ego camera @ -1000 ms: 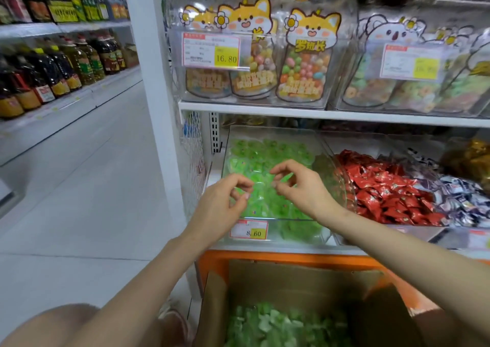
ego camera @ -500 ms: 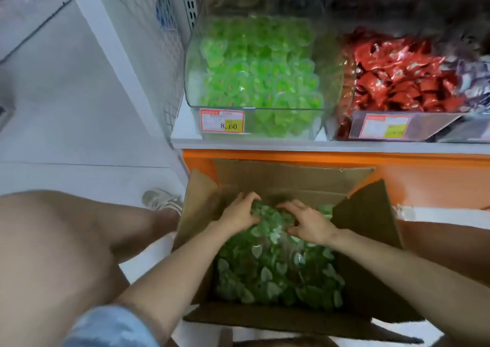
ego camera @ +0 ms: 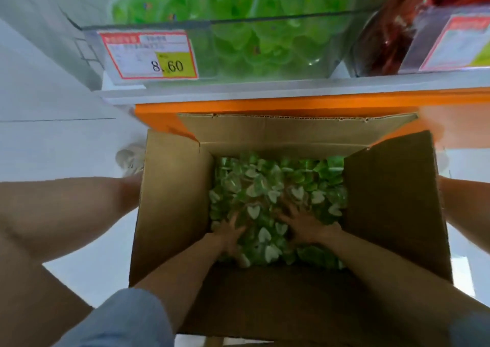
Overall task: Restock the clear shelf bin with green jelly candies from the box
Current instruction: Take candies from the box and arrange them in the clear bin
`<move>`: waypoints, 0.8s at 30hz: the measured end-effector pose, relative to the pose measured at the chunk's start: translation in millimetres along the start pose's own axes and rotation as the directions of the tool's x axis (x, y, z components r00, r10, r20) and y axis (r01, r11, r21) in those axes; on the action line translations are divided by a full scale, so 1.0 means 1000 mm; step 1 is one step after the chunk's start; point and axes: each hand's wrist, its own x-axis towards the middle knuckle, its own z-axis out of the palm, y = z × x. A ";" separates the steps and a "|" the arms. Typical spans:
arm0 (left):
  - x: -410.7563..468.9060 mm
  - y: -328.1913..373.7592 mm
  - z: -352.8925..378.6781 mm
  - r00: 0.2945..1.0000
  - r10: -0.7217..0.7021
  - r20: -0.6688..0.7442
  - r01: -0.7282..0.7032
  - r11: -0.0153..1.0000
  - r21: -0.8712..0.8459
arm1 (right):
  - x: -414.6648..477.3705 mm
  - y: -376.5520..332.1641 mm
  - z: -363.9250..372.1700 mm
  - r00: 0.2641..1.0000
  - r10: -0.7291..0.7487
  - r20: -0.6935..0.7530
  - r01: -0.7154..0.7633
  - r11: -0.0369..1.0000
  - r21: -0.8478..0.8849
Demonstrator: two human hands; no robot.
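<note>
An open cardboard box (ego camera: 172, 201) stands on the floor below the shelf, filled with green heart-shaped jelly candies (ego camera: 265, 182). Both my hands are down inside it. My left hand (ego camera: 230, 232) lies on the candies at the near left with its fingers spread and partly buried. My right hand (ego camera: 305, 223) presses into the pile beside it, fingers fanned out. The clear shelf bin (ego camera: 212, 23) sits above on the shelf, holding green jelly candies (ego camera: 278, 36) and carrying a price tag (ego camera: 151, 55).
A second clear bin with red wrapped candies (ego camera: 397, 28) stands right of the green one. The orange shelf base (ego camera: 265, 105) runs behind the box. My bent knee (ego camera: 53, 214) and a shoe (ego camera: 130, 158) are left of the box on the white floor.
My hands dropped from the shelf bin into the box and moved toward its near side, sinking deeper among the candies. The camera tilted down and closer.
</note>
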 end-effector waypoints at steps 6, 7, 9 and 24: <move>0.006 -0.009 0.014 0.992 0.081 -0.099 -0.075 0.995 0.067 | 0.004 -0.006 0.000 0.998 0.018 -0.065 -0.018 1.000 0.009; 0.005 -0.011 0.015 0.980 0.103 -0.169 -0.099 0.995 0.029 | 0.005 -0.005 0.000 0.997 0.022 -0.080 -0.020 0.999 0.032; 0.005 -0.017 0.016 0.951 0.131 -0.281 -0.155 0.986 -0.065 | 0.006 -0.002 0.002 0.998 0.030 -0.062 -0.026 0.998 0.060; 0.013 -0.025 0.018 0.939 0.130 -0.319 -0.188 0.969 -0.158 | 0.020 0.011 0.032 0.962 -0.042 -0.269 0.082 0.987 0.138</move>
